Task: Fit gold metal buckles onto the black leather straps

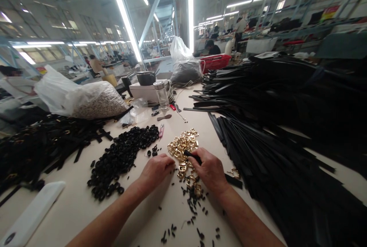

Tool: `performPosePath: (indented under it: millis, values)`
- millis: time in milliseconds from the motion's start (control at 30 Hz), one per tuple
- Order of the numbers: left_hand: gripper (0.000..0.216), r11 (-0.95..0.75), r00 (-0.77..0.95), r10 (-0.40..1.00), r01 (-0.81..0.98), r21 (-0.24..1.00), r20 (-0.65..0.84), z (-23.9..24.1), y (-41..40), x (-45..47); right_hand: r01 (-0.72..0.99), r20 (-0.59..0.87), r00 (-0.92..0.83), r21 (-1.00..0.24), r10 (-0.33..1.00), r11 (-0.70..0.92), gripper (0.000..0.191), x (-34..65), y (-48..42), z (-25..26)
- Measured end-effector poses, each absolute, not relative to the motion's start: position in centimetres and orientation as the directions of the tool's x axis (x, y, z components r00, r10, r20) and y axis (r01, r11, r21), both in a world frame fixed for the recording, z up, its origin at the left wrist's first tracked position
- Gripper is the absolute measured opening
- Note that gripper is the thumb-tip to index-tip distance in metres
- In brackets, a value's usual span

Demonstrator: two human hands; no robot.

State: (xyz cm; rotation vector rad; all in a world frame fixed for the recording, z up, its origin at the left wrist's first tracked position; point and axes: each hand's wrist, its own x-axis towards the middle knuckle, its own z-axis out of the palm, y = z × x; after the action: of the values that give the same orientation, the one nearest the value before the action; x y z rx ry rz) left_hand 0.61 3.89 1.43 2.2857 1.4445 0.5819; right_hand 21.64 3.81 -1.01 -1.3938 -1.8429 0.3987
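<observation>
A heap of gold metal buckles (pixel 183 143) lies on the pale table (pixel 71 205) in front of me. My right hand (pixel 210 170) is closed on a black strap (pixel 233 181) whose end pokes out by the buckles, with one gold buckle beside the wrist. My left hand (pixel 156 168) rests closed at the heap's left edge, fingertips curled toward the buckles; what it pinches is hidden. Small black bits (pixel 195 205) are scattered between my forearms.
A mound of black loops (pixel 123 155) lies to the left, a large stack of black straps (pixel 272 136) to the right, more straps (pixel 34 147) far left. Plastic bags (pixel 83 98), a jar (pixel 162 94), a red basket (pixel 215 62) and a white phone-like slab (pixel 31 212) also sit around. Other people work at distant tables.
</observation>
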Motion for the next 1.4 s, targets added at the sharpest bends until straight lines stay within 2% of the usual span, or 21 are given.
performPosePath:
  millis: [100,200,267,333,600,833,1000,1400]
  values:
    - [0.013,-0.296,0.279,0.951,0.687,0.663,0.135,1.5,3.9,0.3,0.676,0.402,-0.104,-0.643,0.909,0.362,0.006,21.6,3.7,-0.9]
    - [0.017,-0.046,0.131,0.991,0.458,0.888,-0.016,1.7,3.5,0.0,0.678,0.39,-0.116,-0.641,0.913,0.36,0.007,21.4,3.5,-0.7]
    - [0.024,0.091,0.086,0.989,0.263,0.96,-0.117,1.9,3.1,0.0,0.674,0.371,-0.134,-0.646,0.919,0.359,0.007,21.2,3.3,-0.6]
    - [0.028,0.143,0.076,0.985,0.131,0.981,-0.154,2.1,2.6,0.3,0.663,0.366,-0.162,-0.647,0.916,0.376,0.006,20.9,3.1,-0.6]
    - [0.039,0.244,0.041,0.97,-0.105,0.964,-0.241,1.7,2.0,1.8,0.584,0.425,-0.283,-0.635,0.86,0.506,0.006,19.9,2.3,-0.6]
    - [0.04,0.362,0.073,0.93,-0.329,0.872,-0.359,0.8,2.1,1.9,0.523,0.471,-0.297,-0.648,0.831,0.554,0.008,19.7,2.1,-0.8]
    - [0.034,0.412,0.157,0.911,-0.385,0.826,-0.381,0.3,1.7,2.7,0.475,0.469,-0.293,-0.685,0.833,0.553,0.011,19.6,2.1,-0.9]
    - [0.038,0.396,0.159,0.917,-0.466,0.791,-0.366,1.5,1.2,2.2,0.403,0.502,-0.247,-0.725,0.829,0.559,0.006,19.8,2.2,-0.8]
